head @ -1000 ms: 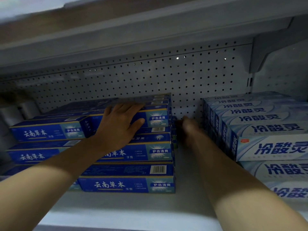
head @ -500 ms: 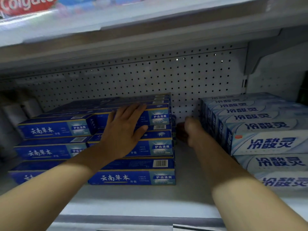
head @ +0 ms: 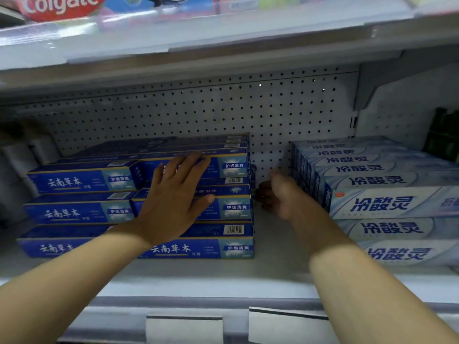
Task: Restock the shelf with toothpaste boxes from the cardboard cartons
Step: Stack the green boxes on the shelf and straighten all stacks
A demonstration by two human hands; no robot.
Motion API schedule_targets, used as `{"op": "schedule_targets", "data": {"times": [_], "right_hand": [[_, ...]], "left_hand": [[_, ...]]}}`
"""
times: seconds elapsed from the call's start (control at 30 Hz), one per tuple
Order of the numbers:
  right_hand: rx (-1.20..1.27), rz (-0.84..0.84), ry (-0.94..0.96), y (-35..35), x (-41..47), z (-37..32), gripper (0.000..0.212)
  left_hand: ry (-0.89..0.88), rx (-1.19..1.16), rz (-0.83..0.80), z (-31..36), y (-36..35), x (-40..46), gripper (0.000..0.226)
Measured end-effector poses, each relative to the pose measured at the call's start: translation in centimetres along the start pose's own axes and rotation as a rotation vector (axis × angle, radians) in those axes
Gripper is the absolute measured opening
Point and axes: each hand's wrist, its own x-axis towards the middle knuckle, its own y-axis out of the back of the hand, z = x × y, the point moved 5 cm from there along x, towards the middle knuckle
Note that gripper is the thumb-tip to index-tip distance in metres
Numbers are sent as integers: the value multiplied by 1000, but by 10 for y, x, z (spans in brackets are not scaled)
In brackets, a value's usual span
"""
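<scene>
- Squaring up the stack of blue toothpaste boxes [head: 173, 209] is the step in hand, as I judge it: the left hand [head: 173, 202] is lying flat on the front faces of the upper rows, fingers straight and slightly spread, thumb out toward the right.
- Reaching into the gap between the blue stack and the white toothpaste boxes [head: 387, 194], the right hand [head: 280, 194] is sitting at the blue stack's right end; its fingers are curling inward in shadow, and I cannot tell whether they are pinching a box end or only pushing on it.
- Sitting on the shelf [head: 223, 269], the blue boxes are lying in stepped rows, the lowest row nearest the front edge and the pegboard back panel [head: 198, 115] behind them.
- Doing this well is probably going to mean keeping the left palm broad across several boxes so none slides out, while the right hand is nudging the ends level; pressing unevenly is likely to skew a row.
- Comparing with half a second ago, the view is sitting slightly lower and further back, so more of the upper shelf with the Colgate pack [head: 59, 6] is showing and the price-tag holders [head: 185, 328] are coming into sight.
- Both hands are keeping nearly the same places, and the right hand is staying at the blue stack's end.
</scene>
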Motion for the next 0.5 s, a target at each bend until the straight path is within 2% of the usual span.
{"op": "schedule_targets", "data": {"times": [0.13, 0.33, 0.43, 0.5], "right_hand": [[-30, -29, -11, -10, -2, 6, 36], [16, 73, 38, 0, 14, -1, 33], [21, 14, 39, -6, 18, 0, 50], [28, 1, 37, -8, 20, 1, 52]], "left_hand": [[-36, 76, -96, -1, -10, -13, 67], [-35, 93, -138, -10, -14, -22, 68], [-56, 87, -118, -11, -15, -22, 68], [-67, 81, -107, -11, -15, -21, 67]]}}
